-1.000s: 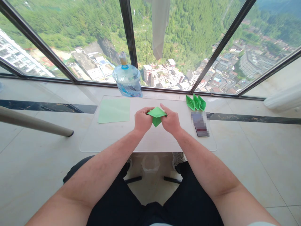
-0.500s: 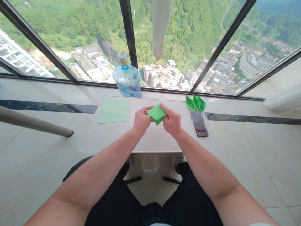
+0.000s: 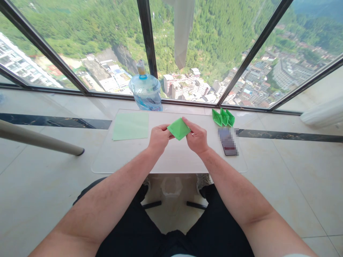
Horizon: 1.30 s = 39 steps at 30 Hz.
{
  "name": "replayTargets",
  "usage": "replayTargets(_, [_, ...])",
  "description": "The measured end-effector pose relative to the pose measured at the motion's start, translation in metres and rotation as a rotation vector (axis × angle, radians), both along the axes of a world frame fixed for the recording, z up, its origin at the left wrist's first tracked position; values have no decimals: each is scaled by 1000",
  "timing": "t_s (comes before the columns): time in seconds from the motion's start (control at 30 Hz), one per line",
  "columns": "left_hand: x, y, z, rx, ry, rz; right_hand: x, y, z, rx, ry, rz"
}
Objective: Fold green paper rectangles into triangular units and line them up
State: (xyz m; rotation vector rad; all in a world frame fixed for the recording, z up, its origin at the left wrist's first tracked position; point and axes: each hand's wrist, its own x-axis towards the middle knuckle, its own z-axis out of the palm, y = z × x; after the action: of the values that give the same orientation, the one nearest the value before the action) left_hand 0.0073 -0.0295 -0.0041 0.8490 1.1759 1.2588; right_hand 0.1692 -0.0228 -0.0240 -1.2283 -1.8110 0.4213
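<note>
A folded green origami paper (image 3: 178, 129), diamond-shaped with a crease through its middle, is held above the table between both hands. My left hand (image 3: 159, 137) is closed on its left corner, with the thumb and fingers partly behind the paper. On the other side my right hand (image 3: 197, 136) pinches the right edge, one finger reaching to the top corner. The undersides of the paper and some fingertips are hidden. To the left, a pale green sheet (image 3: 130, 126) lies flat on the white table (image 3: 128, 157).
Several folded green paper pieces (image 3: 223, 117) stand at the table's back right corner. Nearer me is a phone (image 3: 228, 142), partly pixelated. Behind the table stands a large water bottle (image 3: 146, 92) by the window. A grey pole (image 3: 43, 138) slants in from the left.
The paper's lower flap, which stood apart before, now lies together with the upper face as one flat diamond. My left hand has shifted slightly left and down.
</note>
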Motion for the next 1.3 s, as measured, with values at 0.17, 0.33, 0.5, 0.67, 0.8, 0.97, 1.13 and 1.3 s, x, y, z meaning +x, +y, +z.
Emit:
replayTargets(0.17, [-2, 1, 3, 38, 20, -12, -1, 1, -1, -10, 15, -17])
replayTargets(0.33, [-2, 2, 3, 14, -71, -88, -3, -1, 2, -18, 6, -17])
replayTargets(0.5, [-7, 3, 2, -117, -196, -265, 0, 1, 4, -41, 80, -10])
replayTargets(0.67, [-13, 6, 1, -120, -212, -283, 2, 6, 1, -132, 219, 111])
replayTargets(0.8, [-15, 7, 3, -95, -228, -275, 0, 9, 2, -244, 375, 135])
replayTargets(0.97, [-16, 9, 5, -86, -316, -235, 0, 13, 4, -321, 524, 177])
replayTargets(1.13, [-16, 7, 8, -81, -346, -230, 0, 15, 5, -380, 624, 174])
replayTargets(1.3, [-13, 6, 7, -44, -247, -180, 0, 11, 12, -461, 643, 254])
